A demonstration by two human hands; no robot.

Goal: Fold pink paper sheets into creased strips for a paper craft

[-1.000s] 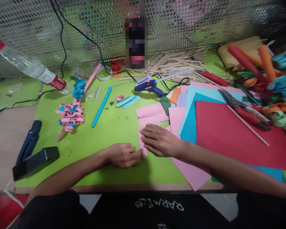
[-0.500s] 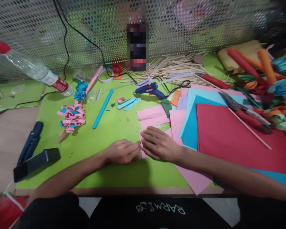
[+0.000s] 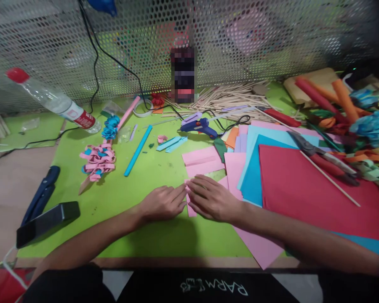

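A small pink paper piece (image 3: 192, 209) lies on the green table top, partly hidden under my right hand (image 3: 212, 198). That hand rests palm down, its fingers stretched out to the left and lying flat over the paper. My left hand (image 3: 164, 203) is closed, with its fingers curled and its fingertips at the paper's left edge, close to the right fingertips. What it may pinch is hidden. Just above the hands sits another pink sheet (image 3: 202, 160) with a crease across it. A blue rolled paper stick (image 3: 138, 150) lies to the upper left.
A glue gun (image 3: 198, 126) and wooden sticks (image 3: 230, 99) lie at the back. Coloured sheets (image 3: 303, 185) with pliers (image 3: 325, 160) are on the right. To the left are a bottle (image 3: 60, 105), a paper flower stem (image 3: 99, 160), a stapler (image 3: 41, 193) and a black box (image 3: 47, 223).
The whole view has shifted slightly, so things appear lower. My left fingers have moved a little against the paper's edge; my right hand stays on it.
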